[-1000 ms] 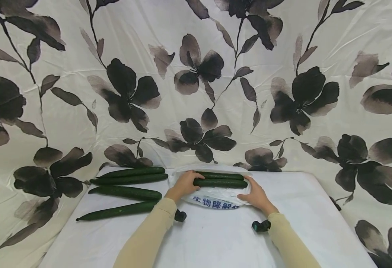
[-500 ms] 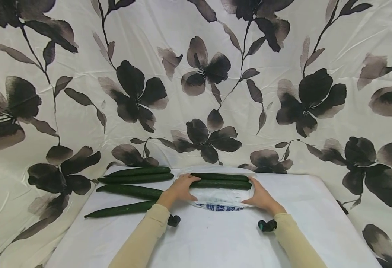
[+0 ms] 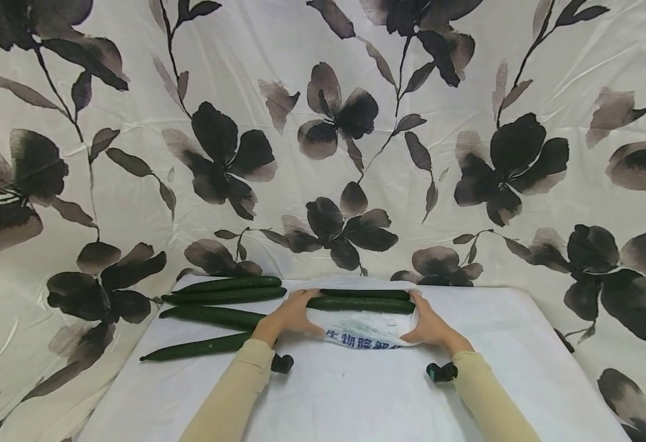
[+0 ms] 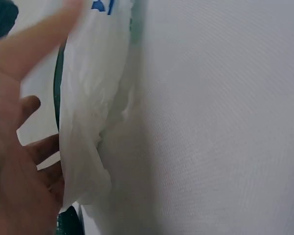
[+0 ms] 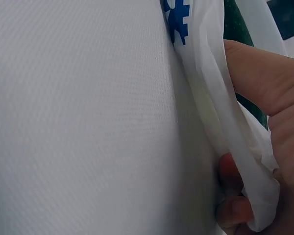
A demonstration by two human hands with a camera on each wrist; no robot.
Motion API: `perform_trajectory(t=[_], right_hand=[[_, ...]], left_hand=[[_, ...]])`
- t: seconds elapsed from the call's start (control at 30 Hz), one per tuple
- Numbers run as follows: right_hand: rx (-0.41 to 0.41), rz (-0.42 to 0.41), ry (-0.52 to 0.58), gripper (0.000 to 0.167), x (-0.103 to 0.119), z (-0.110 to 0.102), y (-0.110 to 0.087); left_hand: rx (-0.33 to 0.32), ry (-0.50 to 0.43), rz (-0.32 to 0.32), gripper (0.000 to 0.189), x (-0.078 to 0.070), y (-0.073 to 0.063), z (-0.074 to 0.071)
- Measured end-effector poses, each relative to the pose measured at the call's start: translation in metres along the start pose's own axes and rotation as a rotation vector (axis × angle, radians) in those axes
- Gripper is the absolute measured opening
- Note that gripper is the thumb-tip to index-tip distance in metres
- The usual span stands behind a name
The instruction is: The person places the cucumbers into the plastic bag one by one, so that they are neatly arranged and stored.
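Note:
A white plastic bag (image 3: 367, 324) with blue printed characters lies at the table's far middle. Two cucumbers (image 3: 361, 304) lie side by side at its opening, partly surrounded by thin plastic. At the left end, my left hand (image 3: 292, 314) has its thumb and fingers spread wide. In the left wrist view, its fingertips reach behind the bag's edge (image 4: 83, 147), while the blurred thumb stretches above. My right hand (image 3: 430, 322) holds the bag's right end. In the right wrist view, its thumb lies inside the plastic rim and its fingers (image 5: 232, 210) curl under the outside.
Several loose cucumbers lie left of the bag, including a back one (image 3: 223, 296), a middle one (image 3: 212, 316) and a front one (image 3: 196, 348). A white cloth covers the table (image 3: 356, 393). Behind it hangs a floral curtain (image 3: 411, 215).
My left hand has shifted slightly left, uncovering the near bagged cucumber's left end. The bag's front edge has changed shape, showing more lettering than half a second ago. The head view has also shifted.

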State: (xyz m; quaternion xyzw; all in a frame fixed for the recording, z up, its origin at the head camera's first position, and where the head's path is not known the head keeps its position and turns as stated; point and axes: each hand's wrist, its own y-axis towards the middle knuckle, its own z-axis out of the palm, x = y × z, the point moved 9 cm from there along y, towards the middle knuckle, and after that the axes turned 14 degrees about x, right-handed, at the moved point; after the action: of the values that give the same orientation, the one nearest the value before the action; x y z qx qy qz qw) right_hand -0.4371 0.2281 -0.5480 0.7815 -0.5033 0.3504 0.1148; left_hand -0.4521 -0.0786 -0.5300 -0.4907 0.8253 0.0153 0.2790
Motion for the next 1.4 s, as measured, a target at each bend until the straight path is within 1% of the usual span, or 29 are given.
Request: perform_trajectory(t=[0.07,0.1,0.17,0.2,0.27,0.3,0.4,0.5,0.6,0.7,0.83,1.0,1.03,1.13,1.23,1.3,1.4], right_hand=[[-0.002,-0.014,-0.004,0.122,0.002,0.001,-0.001],[-0.004,-0.015,-0.006,0.122,0.003,0.002,-0.001],[-0.007,-0.016,-0.010,0.124,0.004,0.003,-0.002],[-0.006,-0.015,-0.010,0.125,0.004,0.004,-0.002],[-0.003,-0.010,-0.018,0.126,0.005,0.005,-0.002],[0.000,-0.002,-0.021,0.127,0.006,0.006,-0.002],[0.003,0.023,-0.051,0.128,0.006,0.005,-0.002],[0.004,0.038,-0.080,0.128,0.006,0.005,-0.001],[0.010,0.030,-0.090,0.129,0.007,0.005,0.000],[0.015,0.017,-0.084,0.130,0.008,0.006,0.001],[0.013,0.022,-0.091,0.131,0.007,0.005,0.001],[-0.011,0.039,-0.086,0.129,0.007,-0.002,-0.002],[-0.014,0.038,-0.085,0.129,0.008,-0.003,-0.002],[-0.012,0.029,-0.098,0.128,0.009,-0.002,-0.001],[-0.006,0.026,-0.112,0.129,0.007,0.000,0.000],[-0.008,0.025,-0.117,0.129,0.005,0.001,-0.001],[-0.014,0.030,-0.115,0.127,0.003,0.000,-0.003]], left_hand=[[-0.028,-0.076,0.009,0.087,0.001,-0.001,-0.003],[-0.052,-0.098,0.016,0.078,0.001,-0.002,-0.005],[-0.100,-0.115,0.025,0.067,0.000,-0.003,-0.010],[-0.119,-0.102,0.019,0.066,0.000,-0.004,-0.011],[-0.137,-0.063,0.008,0.073,0.000,-0.004,-0.013],[-0.135,-0.041,-0.005,0.079,0.000,-0.004,-0.013],[-0.099,0.016,-0.048,0.099,0.001,-0.003,-0.010],[-0.057,0.053,-0.073,0.113,0.000,-0.002,-0.009],[-0.025,0.082,-0.079,0.121,0.001,0.000,-0.008],[-0.002,0.086,-0.084,0.123,0.003,0.002,-0.007],[-0.020,0.052,-0.050,0.117,0.004,0.001,-0.010],[-0.074,-0.036,0.056,0.099,0.000,-0.001,-0.015],[-0.089,-0.058,0.078,0.094,0.000,-0.004,-0.017],[-0.121,-0.121,0.114,0.084,0.001,-0.015,-0.022],[-0.150,-0.153,0.130,0.076,0.003,-0.029,-0.026],[-0.162,-0.163,0.140,0.071,0.005,-0.039,-0.028],[-0.182,-0.143,0.147,0.063,0.007,-0.054,-0.030]])
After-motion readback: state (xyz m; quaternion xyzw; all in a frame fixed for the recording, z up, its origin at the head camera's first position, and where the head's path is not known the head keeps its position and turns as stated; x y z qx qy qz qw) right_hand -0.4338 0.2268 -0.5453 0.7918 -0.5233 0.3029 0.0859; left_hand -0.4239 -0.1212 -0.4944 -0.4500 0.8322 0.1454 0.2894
